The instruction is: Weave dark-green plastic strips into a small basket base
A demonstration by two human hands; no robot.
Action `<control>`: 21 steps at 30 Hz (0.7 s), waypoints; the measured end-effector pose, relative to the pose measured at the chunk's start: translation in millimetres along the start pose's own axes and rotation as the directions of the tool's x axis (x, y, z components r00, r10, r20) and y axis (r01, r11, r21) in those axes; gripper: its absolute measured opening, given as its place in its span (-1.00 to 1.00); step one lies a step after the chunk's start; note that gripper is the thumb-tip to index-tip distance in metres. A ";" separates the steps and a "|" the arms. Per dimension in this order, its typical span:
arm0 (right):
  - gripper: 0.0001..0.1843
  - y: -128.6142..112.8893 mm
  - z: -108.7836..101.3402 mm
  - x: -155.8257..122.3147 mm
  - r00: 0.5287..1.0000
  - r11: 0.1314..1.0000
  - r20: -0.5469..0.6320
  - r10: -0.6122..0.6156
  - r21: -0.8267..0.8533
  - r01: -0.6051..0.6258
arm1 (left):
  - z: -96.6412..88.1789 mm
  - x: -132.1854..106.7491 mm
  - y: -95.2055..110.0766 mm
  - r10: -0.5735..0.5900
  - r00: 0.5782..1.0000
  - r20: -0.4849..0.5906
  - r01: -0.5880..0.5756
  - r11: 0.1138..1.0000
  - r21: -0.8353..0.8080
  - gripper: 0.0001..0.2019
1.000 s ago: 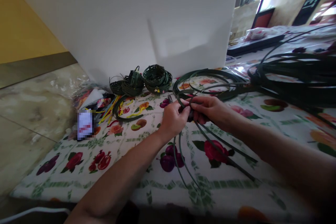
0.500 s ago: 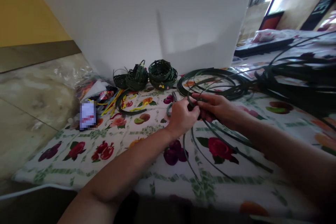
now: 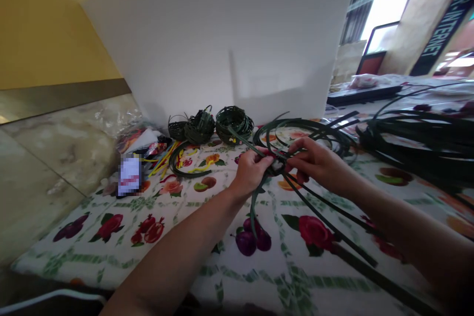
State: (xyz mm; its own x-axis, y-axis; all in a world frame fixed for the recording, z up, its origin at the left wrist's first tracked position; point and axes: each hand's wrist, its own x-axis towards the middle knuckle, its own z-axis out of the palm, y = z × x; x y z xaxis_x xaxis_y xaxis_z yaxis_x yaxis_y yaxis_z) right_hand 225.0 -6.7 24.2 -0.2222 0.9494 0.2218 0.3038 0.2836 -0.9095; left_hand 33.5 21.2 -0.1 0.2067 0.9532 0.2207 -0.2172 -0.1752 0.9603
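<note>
Dark green flat strips cross at a small woven centre held between my hands over the table. My left hand is closed on the left side of this weaving, thumb on top. On its right side, my right hand pinches at the strips with its fingertips. Loose strip ends fan out toward the front right, down over the cloth and up to the back. The exact crossing under my fingers is partly hidden.
Finished-looking woven green baskets stand along the white board. Coiled green strips lie behind my hands, a larger bundle at right. Yellow strips, a plastic bag and a blurred white packet sit at left.
The view has tilted up a little. My right hand has shifted slightly away from the left, and the strips have turned, with one now pointing back left toward the baskets.
</note>
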 end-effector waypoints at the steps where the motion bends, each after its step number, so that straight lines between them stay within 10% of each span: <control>1: -0.55 -0.8 -0.4 -0.5 1.000 0.998 -0.014 -0.013 -0.054 0.012 | 0.3 -0.4 0.1 -0.005 1.000 0.000 0.004 1.000 -0.013 -0.79; 13: -0.48 -1.7 -16.2 3.6 0.921 0.861 -0.293 -0.258 -0.501 0.082 | 1.8 -3.6 5.0 -0.032 0.998 -0.056 0.026 0.994 -0.104 -0.63; 21: -0.30 -4.2 -21.4 4.4 0.996 0.993 -0.086 -0.037 -0.116 0.027 | 4.7 -5.3 3.7 -0.052 0.998 -0.045 0.047 0.992 -0.114 -0.57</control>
State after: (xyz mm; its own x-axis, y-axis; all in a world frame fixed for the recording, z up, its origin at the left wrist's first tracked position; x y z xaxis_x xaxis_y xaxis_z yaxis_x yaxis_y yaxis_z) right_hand 242.6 -0.9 36.5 -0.1528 0.9464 0.2846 0.4033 0.3227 -0.8563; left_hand 36.1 14.3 3.1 0.1744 0.9712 0.1622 -0.3146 -0.1012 0.9438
